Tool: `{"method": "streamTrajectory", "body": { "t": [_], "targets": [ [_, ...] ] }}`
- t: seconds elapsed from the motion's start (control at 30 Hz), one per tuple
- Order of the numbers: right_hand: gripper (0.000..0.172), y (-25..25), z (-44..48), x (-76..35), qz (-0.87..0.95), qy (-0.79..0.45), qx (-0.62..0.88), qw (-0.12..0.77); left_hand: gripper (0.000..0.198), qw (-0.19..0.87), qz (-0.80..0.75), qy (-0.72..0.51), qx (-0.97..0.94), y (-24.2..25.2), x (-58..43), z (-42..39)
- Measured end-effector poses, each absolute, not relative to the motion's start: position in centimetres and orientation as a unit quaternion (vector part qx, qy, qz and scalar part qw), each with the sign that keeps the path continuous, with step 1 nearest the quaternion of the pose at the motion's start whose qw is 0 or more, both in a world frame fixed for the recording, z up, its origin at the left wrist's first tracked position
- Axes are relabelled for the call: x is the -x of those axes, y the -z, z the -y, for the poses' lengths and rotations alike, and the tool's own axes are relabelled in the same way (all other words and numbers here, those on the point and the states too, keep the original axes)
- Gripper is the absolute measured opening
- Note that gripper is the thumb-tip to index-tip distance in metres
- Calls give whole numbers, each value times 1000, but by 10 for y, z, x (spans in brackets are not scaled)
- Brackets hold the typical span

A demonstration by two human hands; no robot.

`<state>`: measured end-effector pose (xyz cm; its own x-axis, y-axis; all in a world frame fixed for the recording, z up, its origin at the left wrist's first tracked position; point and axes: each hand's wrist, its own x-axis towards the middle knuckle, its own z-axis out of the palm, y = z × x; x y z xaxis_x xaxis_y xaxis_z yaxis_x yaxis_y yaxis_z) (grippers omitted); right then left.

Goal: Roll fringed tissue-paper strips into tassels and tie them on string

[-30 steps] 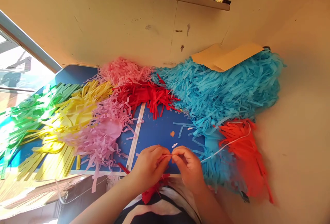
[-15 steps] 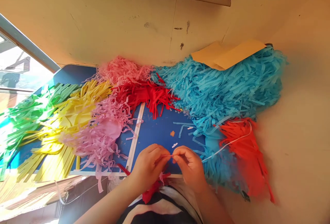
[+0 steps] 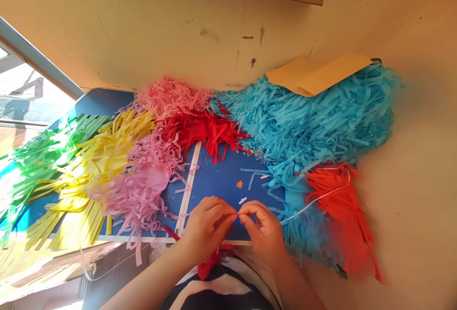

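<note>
Near the front edge of the blue table (image 3: 221, 181), my left hand (image 3: 210, 224) and my right hand (image 3: 263, 228) pinch with their fingertips almost touching. What lies between the fingertips is too small to make out; a thin pinkish bit showed there earlier. Red fringed paper (image 3: 207, 268) hangs below my left hand, against the striped clothing. Just beyond the fingertips lies a small white-pink scrap (image 3: 243, 200). Farther back is an orange scrap (image 3: 239, 184).
Fringed paper covers the left side: green (image 3: 43, 157), yellow (image 3: 107, 153), lilac (image 3: 146, 181). Pink (image 3: 171, 98) and red (image 3: 203, 131) lie at the back. Blue fringe (image 3: 307, 124), a tan sheet (image 3: 314, 76), red strips (image 3: 335, 195) and white cord (image 3: 321, 196) are right.
The thin pinkish bit between the fingertips shows less now, and the fingertips are slightly closer. The red paper below has shifted a little. The view has moved slightly.
</note>
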<state>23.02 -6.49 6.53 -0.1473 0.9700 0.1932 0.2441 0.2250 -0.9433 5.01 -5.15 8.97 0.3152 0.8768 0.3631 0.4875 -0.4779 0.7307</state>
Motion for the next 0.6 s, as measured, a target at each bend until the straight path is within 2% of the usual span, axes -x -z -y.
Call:
{"method": "streamTrajectory", "body": {
  "t": [0.4,0.5,0.6],
  "targets": [
    [10,-64,64,-231,506,-558,466,464,14,313,-422,-396,-753,-88,-53,47],
    [14,-64,62,-231,482,-571,467,472,7,284,-418,-380,-775,-86,-50,47],
    [16,-64,60,-231,533,-512,472,481,13,222,-394,-351,-820,-86,-48,45]
  ]
}}
